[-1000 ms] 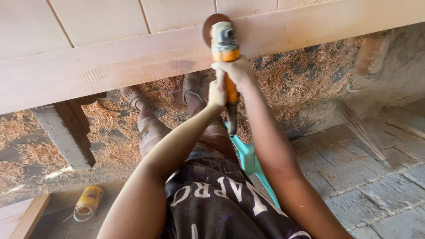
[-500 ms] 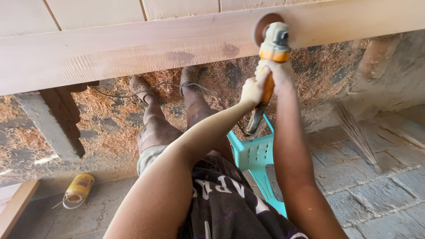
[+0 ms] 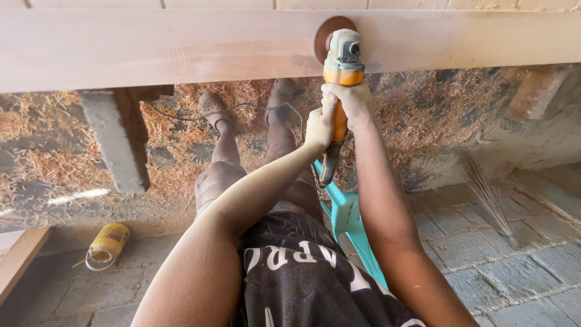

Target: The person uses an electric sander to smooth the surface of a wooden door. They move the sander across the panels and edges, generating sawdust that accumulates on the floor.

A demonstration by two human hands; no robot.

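An orange and grey angle grinder (image 3: 340, 72) with a brown sanding disc (image 3: 330, 36) presses against a long pale wooden beam (image 3: 181, 45) that spans the view. My right hand (image 3: 351, 100) grips the grinder's body just below the head. My left hand (image 3: 319, 126) wraps the orange handle lower down. Both arms reach forward from my dark printed shirt (image 3: 302, 272). My legs and dusty shoes (image 3: 212, 106) stretch out under the beam.
Wood shavings (image 3: 423, 115) cover the ground under the beam. A concrete block (image 3: 115, 139) props the beam at left. A teal plastic chair (image 3: 348, 218), a yellow can (image 3: 109, 242), a grass broom (image 3: 490, 200), a power cord (image 3: 242, 109) and a plank end (image 3: 18, 257) are nearby.
The grinder slid right along the beam, then back left to near the middle. Both hands kept their hold throughout.
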